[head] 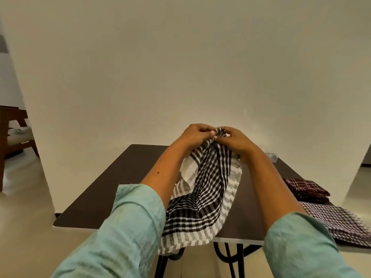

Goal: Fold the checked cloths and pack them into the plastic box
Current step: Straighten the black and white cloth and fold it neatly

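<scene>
My black-and-white cloth (206,189) hangs bunched at frame centre, its hem past the near edge of the table (120,177). At lower right lies a folded cloth (337,221), with a maroon cloth (305,189) just behind it. Higher up, my left hand (192,135) and right hand (234,141) meet, both pinching the hanging cloth's top. Behind my right wrist a clear box (271,157) peeks out.

Lighting was dim, warm and even. Wide-angle distortion bowed the wall (180,57) edges at both sides. The left sleeve (124,227) near the lower border appeared soft; shadows were faint.
</scene>
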The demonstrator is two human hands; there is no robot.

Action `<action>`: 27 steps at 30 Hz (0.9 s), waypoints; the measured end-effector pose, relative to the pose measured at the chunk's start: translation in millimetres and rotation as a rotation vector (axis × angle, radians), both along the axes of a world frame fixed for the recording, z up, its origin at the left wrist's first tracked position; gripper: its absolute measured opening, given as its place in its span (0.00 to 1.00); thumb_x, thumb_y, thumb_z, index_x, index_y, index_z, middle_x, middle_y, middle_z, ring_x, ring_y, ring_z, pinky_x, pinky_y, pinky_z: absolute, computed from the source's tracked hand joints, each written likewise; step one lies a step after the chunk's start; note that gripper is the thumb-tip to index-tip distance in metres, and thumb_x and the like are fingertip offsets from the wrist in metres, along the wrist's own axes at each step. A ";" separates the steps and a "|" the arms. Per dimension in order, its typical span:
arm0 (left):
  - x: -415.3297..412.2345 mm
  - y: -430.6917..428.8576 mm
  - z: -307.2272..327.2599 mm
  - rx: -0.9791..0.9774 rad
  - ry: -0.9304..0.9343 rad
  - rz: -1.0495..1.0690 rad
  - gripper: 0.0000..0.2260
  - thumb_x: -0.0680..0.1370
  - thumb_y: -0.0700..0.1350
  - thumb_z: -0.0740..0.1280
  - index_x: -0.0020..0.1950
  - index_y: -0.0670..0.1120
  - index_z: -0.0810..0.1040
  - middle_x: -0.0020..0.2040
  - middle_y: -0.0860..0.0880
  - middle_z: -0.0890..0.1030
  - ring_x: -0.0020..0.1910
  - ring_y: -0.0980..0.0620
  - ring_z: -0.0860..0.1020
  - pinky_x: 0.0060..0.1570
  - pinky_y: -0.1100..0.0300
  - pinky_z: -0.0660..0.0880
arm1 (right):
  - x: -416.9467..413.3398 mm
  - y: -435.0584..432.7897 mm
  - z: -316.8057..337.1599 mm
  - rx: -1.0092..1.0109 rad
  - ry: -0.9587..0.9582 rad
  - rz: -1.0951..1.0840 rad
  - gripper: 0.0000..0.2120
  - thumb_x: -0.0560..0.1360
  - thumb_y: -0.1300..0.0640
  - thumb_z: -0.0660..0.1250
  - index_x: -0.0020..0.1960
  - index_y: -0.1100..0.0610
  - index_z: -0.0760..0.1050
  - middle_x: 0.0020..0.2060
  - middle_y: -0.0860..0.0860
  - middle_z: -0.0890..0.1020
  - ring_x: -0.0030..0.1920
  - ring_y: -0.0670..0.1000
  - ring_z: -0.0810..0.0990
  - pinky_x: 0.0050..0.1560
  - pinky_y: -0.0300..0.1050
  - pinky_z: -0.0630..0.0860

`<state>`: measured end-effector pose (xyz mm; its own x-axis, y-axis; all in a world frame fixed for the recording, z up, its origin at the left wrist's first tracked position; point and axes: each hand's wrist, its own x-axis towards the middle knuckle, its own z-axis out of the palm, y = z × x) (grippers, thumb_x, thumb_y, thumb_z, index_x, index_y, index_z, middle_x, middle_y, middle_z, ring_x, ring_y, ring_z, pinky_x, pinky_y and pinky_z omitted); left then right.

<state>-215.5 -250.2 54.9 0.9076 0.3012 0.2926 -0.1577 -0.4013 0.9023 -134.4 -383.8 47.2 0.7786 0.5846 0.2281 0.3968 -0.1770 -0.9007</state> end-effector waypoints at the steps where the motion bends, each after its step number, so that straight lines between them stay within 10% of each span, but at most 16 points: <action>1: -0.3 -0.1 -0.3 0.012 0.018 -0.060 0.10 0.77 0.39 0.67 0.57 0.45 0.81 0.52 0.44 0.81 0.50 0.52 0.78 0.47 0.65 0.77 | -2.9 0.0 -0.1 0.025 0.008 -0.033 0.07 0.77 0.62 0.65 0.54 0.60 0.78 0.47 0.57 0.82 0.47 0.54 0.82 0.50 0.47 0.79; 9: 6.7 28.4 -23.2 0.282 0.161 0.185 0.12 0.75 0.45 0.71 0.57 0.43 0.80 0.56 0.42 0.81 0.56 0.46 0.77 0.48 0.59 0.71 | 26.8 -14.0 -0.7 0.338 0.232 -0.350 0.08 0.76 0.68 0.63 0.55 0.63 0.76 0.41 0.58 0.81 0.33 0.50 0.78 0.28 0.39 0.78; 12: 7.9 33.9 -29.1 0.175 0.092 0.307 0.10 0.77 0.47 0.69 0.56 0.44 0.81 0.58 0.44 0.80 0.58 0.45 0.77 0.49 0.58 0.71 | 36.1 -16.8 -7.7 0.116 0.119 -0.380 0.26 0.73 0.73 0.60 0.67 0.53 0.67 0.45 0.63 0.78 0.31 0.53 0.73 0.27 0.42 0.68; 16: 12.5 22.2 -28.9 0.081 0.074 0.311 0.10 0.77 0.49 0.69 0.52 0.43 0.81 0.50 0.46 0.80 0.50 0.47 0.78 0.40 0.61 0.73 | 23.8 -7.6 -19.0 -0.015 -0.042 -0.428 0.20 0.72 0.72 0.61 0.60 0.56 0.71 0.41 0.58 0.79 0.28 0.50 0.75 0.24 0.38 0.71; 19: 16.6 6.6 -27.2 0.009 0.033 0.296 0.08 0.75 0.49 0.71 0.45 0.45 0.79 0.41 0.49 0.78 0.38 0.53 0.76 0.28 0.65 0.67 | 8.9 9.1 -21.6 0.067 -0.144 -0.390 0.12 0.72 0.67 0.65 0.51 0.52 0.75 0.41 0.51 0.80 0.35 0.51 0.78 0.34 0.39 0.76; 23: 21.6 -5.5 -32.2 -0.179 -0.074 0.288 0.07 0.70 0.46 0.76 0.43 0.48 0.81 0.46 0.49 0.83 0.46 0.50 0.81 0.44 0.58 0.78 | -0.1 22.3 -24.8 0.230 -0.142 -0.213 0.13 0.72 0.68 0.64 0.49 0.52 0.77 0.49 0.47 0.79 0.51 0.50 0.79 0.50 0.46 0.77; 27: 18.2 -0.6 -35.0 -0.342 -0.160 0.196 0.11 0.69 0.41 0.76 0.49 0.50 0.81 0.48 0.43 0.83 0.46 0.47 0.82 0.49 0.52 0.80 | -4.0 15.6 -22.4 0.396 0.078 0.009 0.11 0.73 0.72 0.60 0.48 0.60 0.77 0.44 0.55 0.80 0.45 0.51 0.79 0.46 0.44 0.77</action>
